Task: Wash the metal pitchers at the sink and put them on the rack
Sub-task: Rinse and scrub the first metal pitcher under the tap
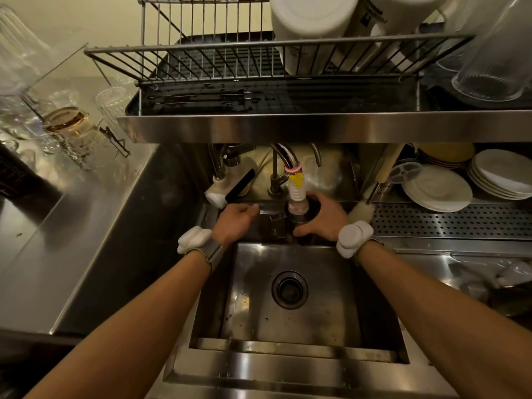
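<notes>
At the back of the sink [290, 321], the right hand [322, 218] grips a metal pitcher [299, 217] under the tap nozzle [298, 194], while the left hand [234, 223] curls closed on its handle [275, 224].

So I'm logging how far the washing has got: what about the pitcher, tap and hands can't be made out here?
Head view only:
- Pitcher: its inside and lower body are hidden by the tap nozzle and the right hand.
- Water flow: too dim to tell whether any is running.
- Left hand: its fingertips are blurred, so what they touch is unclear.
- Tap bases: hidden by the shelf.
- Rack: its right end is cut off.
</notes>
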A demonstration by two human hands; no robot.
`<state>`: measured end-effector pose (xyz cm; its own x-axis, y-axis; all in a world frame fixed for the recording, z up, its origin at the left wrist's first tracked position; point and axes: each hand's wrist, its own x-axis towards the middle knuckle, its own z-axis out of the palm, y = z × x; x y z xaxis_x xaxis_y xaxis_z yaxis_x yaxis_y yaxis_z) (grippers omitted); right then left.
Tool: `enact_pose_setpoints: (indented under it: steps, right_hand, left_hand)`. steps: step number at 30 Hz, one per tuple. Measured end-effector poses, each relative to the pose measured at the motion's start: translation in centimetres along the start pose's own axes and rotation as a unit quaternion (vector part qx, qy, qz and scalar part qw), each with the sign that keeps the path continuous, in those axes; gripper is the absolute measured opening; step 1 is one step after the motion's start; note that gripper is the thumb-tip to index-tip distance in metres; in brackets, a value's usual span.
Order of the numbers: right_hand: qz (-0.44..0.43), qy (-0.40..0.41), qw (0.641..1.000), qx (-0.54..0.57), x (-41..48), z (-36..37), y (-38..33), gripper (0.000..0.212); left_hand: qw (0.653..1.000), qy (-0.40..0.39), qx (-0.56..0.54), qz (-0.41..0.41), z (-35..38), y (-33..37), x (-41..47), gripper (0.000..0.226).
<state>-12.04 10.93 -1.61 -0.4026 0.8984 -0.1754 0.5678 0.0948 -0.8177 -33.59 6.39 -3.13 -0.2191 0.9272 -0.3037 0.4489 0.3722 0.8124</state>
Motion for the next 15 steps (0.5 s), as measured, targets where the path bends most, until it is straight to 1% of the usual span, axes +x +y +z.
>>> enact_pose_setpoints:
  steps: [2, 4, 6, 8, 12, 15]
  right_hand:
    - [-0.002, -0.017, 1.000, 0.016, 0.2, 0.4, -0.2, 0.084]
    - [0.001, -0.032, 0.999, 0.006, 0.1, 0.3, 0.0, 0.084]
    - [0.002, -0.018, 1.000, -0.005, 0.2, 0.0, 0.1, 0.085]
    - [-0.005, -0.011, 1.000, 0.008, 0.3, 0.2, -0.2, 0.084]
    - [-0.004, -0.051, 0.998, -0.021, 0.5, 0.1, -0.1, 0.082]
    - [0.004, -0.025, 0.999, -0.027, 0.6, -0.4, 0.0, 0.084]
  left_hand:
    - [1.000, 0.007, 0.013, -0.003, -0.1, -0.1, 0.1, 0.037]
    - [1.000, 0.015, 0.006, -0.010, -0.1, -0.4, 0.2, 0.036]
    - [1.000, 0.014, 0.003, -0.012, -0.1, -0.6, 0.1, 0.036]
    - [1.000, 0.009, 0.019, -0.010, 0.1, -0.7, -0.2, 0.036]
    - [1.000, 0.009, 0.021, -0.015, 0.0, -0.8, -0.3, 0.037]
    - [1.000, 0.007, 0.010, -0.016, 0.2, -1.0, -0.4, 0.034]
